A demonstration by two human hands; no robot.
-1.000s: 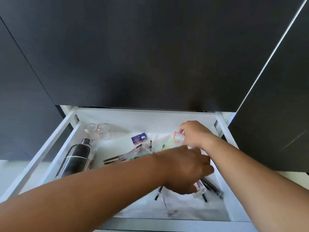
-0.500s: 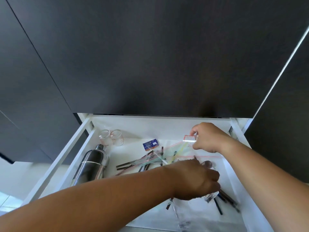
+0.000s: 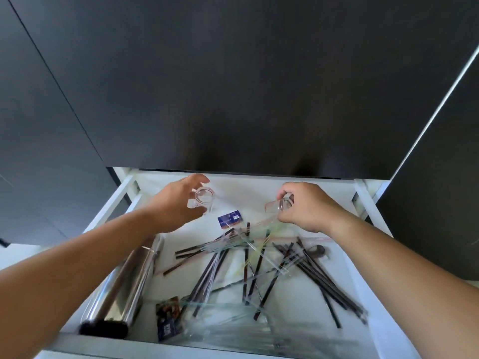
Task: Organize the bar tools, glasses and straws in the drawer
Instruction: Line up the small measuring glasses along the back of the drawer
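The white drawer (image 3: pixel 363 288) is pulled open below me. My left hand (image 3: pixel 176 206) is at its back left, fingers curled around a small clear glass (image 3: pixel 203 200). My right hand (image 3: pixel 305 206) is at the back right, gripping another small clear glass (image 3: pixel 278 206) that is tilted on its side. Several black and pale coloured straws (image 3: pixel 248 260) lie scattered across the drawer floor. A steel cocktail shaker (image 3: pixel 127 283) lies along the left wall. A clear plastic bag (image 3: pixel 233 330) lies at the front.
A small blue card (image 3: pixel 229 218) lies between my hands. A dark printed packet (image 3: pixel 168 320) sits at the front by the shaker's base. A dark round-ended tool (image 3: pixel 320 251) lies among the straws on the right. Dark cabinet fronts (image 3: pixel 233 86) rise behind the drawer.
My left hand left the front right of the drawer and moved to the back left, onto a glass. My right hand still holds its glass at the back right. The view tilted up.
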